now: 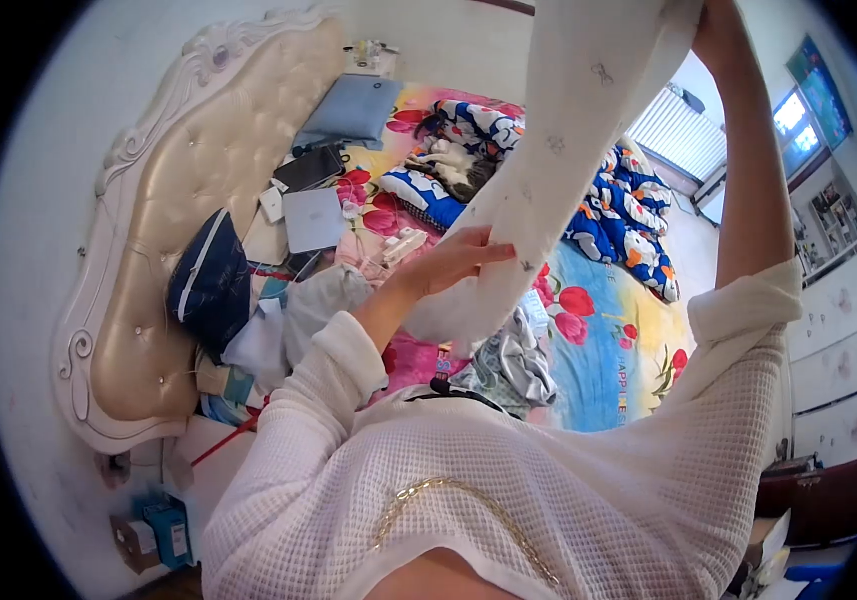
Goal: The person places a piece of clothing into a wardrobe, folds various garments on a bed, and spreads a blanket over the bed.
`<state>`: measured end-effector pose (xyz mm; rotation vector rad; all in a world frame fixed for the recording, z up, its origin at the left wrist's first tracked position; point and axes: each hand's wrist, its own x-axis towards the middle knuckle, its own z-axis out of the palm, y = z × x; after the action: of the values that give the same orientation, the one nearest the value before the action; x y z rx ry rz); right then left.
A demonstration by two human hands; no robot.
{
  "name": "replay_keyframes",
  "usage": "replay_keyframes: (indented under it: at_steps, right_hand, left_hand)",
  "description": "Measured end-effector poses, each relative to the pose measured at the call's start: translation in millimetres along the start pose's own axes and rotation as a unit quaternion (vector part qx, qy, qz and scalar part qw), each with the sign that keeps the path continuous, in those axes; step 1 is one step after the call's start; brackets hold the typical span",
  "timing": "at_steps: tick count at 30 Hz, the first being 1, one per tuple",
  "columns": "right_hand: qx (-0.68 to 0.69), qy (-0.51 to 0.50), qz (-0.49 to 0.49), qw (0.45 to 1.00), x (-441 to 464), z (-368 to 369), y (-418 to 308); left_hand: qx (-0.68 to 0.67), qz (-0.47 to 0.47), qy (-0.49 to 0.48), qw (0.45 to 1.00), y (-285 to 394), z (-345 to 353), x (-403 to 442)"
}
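The right hand (721,38), raised to the top edge of the frame, looks clenched on the upper part of the white cloth (561,140) — its fingertips are cut off. From there the cloth slants down to the left hand (467,258), whose thumb and fingers pinch it lower down. So it stretches between the hands, above the bed (599,310); whether its low end touches anything, I cannot tell. It seems thin, light and limp — likely to sag or fold between grips, hardly fragile, best taken by its edges, hands well apart. Beyond it lie grey clothes (514,365), and farther off a cat (447,160) and a blue pillow (352,105).
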<state>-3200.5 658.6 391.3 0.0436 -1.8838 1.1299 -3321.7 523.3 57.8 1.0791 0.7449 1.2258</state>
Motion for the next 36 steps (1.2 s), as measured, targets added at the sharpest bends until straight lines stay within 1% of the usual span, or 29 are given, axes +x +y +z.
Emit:
replay_keyframes:
  at_steps: [1,2,4,5,7,8,10,11,12,13,14,16,17,18,20,21,23,24,25,26,27,28,29,30,31,32,33,34,36]
  right_hand:
    - [-0.002,0.008,0.019,1.000,-3,-4,0]
    - [-0.006,0.011,0.022,1.000,-5,-9,-1]
    - [-0.002,0.001,0.012,1.000,-7,-22,-3]
    - [-0.004,0.004,0.013,1.000,-9,-27,-4]
    - [-0.030,0.040,0.016,0.999,-12,-34,-5]
    - [-0.032,0.043,0.018,0.998,-14,-37,-3]
    - [-0.039,0.090,0.002,0.995,-14,-38,5]
    - [-0.040,0.090,0.002,0.995,-15,-35,6]
    - [-0.047,0.114,0.003,0.992,-17,-30,7]
    - [-0.055,0.140,0.003,0.989,-18,-26,7]
    - [-0.058,0.142,0.004,0.988,-18,-26,8]
    - [-0.002,0.089,-0.012,0.996,-15,-26,9]
    - [0.009,0.050,-0.019,0.999,-15,-25,7]
    - [0.007,0.054,-0.020,0.998,-14,-27,5]
    - [0.000,0.067,0.016,0.998,-13,-30,1]
    - [-0.002,0.069,0.014,0.998,-15,-33,-2]
    - [0.003,0.051,0.048,0.998,-20,-43,-11]
    - [0.002,0.008,0.027,1.000,-25,-49,-17]
    - [-0.024,0.000,0.029,0.999,-32,-57,-24]
    - [-0.050,-0.008,0.032,0.998,-41,-63,-31]
    - [-0.095,0.017,0.046,0.994,-51,-65,-36]
    - [-0.139,0.040,0.061,0.988,-61,-67,-41]
    - [-0.167,0.036,0.095,0.981,-67,-73,-46]
    - [-0.163,0.034,0.098,0.981,-72,-77,-47]
    - [-0.148,0.018,0.087,0.985,-78,-81,-47]
    - [-0.133,0.003,0.075,0.988,-84,-82,-47]
    - [-0.135,0.025,0.060,0.989,-89,-83,-46]
    - [-0.135,0.026,0.060,0.989,-90,-110,-45]
    - [-0.157,0.115,0.057,0.979,-92,-194,-48]
  left_hand:
    - [0.001,0.032,0.004,0.999,3,7,2]
    - [-0.002,0.029,-0.001,1.000,6,12,0]
    - [0.103,0.103,0.122,0.982,12,19,-6]
    - [0.102,0.101,0.118,0.983,10,19,-8]
    - [0.145,0.012,0.126,0.981,5,21,-16]
    - [0.143,0.010,0.123,0.982,1,28,-19]
    - [0.338,-0.089,0.101,0.931,-6,43,-28]
    - [0.338,-0.089,0.100,0.931,-10,50,-32]
    - [0.151,-0.078,0.085,0.982,-15,57,-37]
    - [-0.042,-0.066,0.065,0.995,-18,62,-39]
    - [-0.042,-0.067,0.062,0.995,-16,68,-40]
    - [-0.206,-0.214,-0.032,0.954,-8,78,-43]
    - [-0.196,-0.205,-0.052,0.957,2,84,-44]
    - [-0.194,-0.207,-0.054,0.957,3,84,-41]
    - [-0.303,-0.157,-0.021,0.940,6,83,-35]
    - [-0.301,-0.157,-0.024,0.940,12,80,-31]
    - [-0.386,-0.004,-0.001,0.922,28,65,-24]
    - [-0.372,0.035,0.043,0.927,30,45,-15]
    - [-0.318,0.066,0.115,0.939,41,28,-12]
    - [-0.266,0.114,0.114,0.950,48,6,-11]
    - [-0.163,0.130,0.157,0.965,60,-12,-14]
    - [-0.133,0.110,0.204,0.963,62,-38,-11]
    - [-0.098,0.110,0.214,0.966,68,-39,-15]
    - [-0.063,0.110,0.223,0.967,74,-39,-19]
    - [0.076,0.173,0.284,0.940,73,-48,-14]
    - [0.214,0.230,0.335,0.888,71,-53,-11]
    - [0.153,0.293,0.302,0.894,78,-40,-13]
    - [0.154,0.292,0.302,0.894,83,-39,-19]
    - [0.100,0.110,0.273,0.951,93,-42,-33]
